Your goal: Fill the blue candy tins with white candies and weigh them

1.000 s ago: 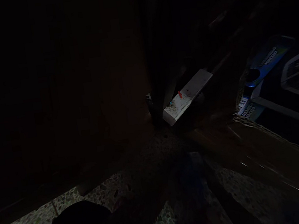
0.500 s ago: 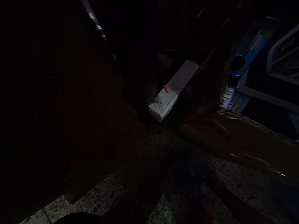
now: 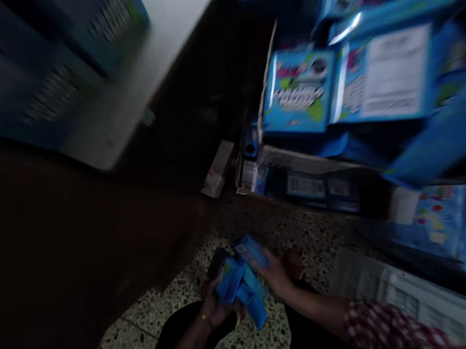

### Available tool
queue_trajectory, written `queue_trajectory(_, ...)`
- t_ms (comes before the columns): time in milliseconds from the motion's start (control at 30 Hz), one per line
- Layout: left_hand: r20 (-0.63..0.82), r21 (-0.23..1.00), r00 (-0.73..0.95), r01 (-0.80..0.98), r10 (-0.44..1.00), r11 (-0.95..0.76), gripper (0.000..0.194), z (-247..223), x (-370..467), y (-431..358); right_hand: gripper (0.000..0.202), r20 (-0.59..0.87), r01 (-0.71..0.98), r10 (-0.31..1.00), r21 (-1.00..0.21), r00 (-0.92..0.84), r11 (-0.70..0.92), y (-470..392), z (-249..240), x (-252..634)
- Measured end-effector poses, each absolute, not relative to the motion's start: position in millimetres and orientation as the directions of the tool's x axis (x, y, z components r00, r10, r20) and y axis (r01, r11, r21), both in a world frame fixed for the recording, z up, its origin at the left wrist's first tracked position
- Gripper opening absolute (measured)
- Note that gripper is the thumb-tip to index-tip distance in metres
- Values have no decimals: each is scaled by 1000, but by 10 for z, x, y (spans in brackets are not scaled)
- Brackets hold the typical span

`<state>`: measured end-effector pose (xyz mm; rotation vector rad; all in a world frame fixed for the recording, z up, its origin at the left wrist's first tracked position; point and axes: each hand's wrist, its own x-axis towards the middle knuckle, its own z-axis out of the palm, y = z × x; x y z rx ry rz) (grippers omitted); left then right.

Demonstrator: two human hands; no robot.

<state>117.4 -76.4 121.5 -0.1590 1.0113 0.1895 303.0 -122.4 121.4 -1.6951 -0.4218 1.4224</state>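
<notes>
Blue packets (image 3: 232, 281), several: cradled above the floor (image 3: 172, 294) by the left hand (image 3: 218, 309), fingers curled around them. Blue box (image 3: 250, 252), one: pinched by the right hand's (image 3: 277, 277) fingers. Bundle best supported from below.

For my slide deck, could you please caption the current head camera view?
Above a terrazzo floor, the left hand holds several small blue boxes and the right hand grips another blue box.

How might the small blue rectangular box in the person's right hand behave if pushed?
The small blue rectangular box would probably slide rather than roll, given its flat faces. Its straight edges beside the right hand's fingers suggest some stiffness.
</notes>
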Motion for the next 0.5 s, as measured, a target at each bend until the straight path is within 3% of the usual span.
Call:
queue_trajectory(100,-881,-48,464,-290,96,956,41,1875,1132,-793,53,-569,-318,761,-817,312,-481,-1292,1788,2991)
queue_trajectory(267,-839,79,506,-249,199,965,30,3043,1472,-686,54,-380,-155,809,-925,449,-348,-1375,2985,3316)
queue_trajectory(500,-590,312,745,-145,311,939,38,4779,2634,-93,57,-75,68,779,-987,622,-148,-1070,4832,4389)
